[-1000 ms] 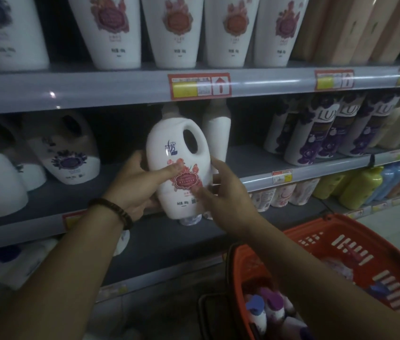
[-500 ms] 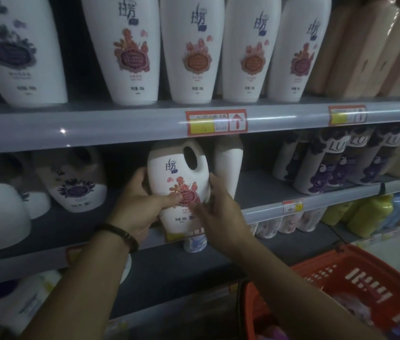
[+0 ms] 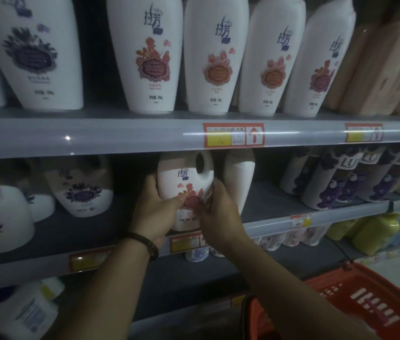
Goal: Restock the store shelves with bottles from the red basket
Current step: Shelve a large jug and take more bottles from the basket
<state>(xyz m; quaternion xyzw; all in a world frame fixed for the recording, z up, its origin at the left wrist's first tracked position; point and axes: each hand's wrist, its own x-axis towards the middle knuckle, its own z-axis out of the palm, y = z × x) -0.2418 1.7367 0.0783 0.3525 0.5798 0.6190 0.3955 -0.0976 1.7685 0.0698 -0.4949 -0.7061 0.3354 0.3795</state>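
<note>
Now bottle (image 3: 184,173) between both hands (image 3: 155,213) (image 3: 219,218)

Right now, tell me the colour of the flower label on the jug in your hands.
Red and pink, on the white jug; head view.

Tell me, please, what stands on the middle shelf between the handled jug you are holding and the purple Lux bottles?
In the head view, one plain white bottle stands beside the jug; past it the shelf is bare to the Lux bottles.
</note>
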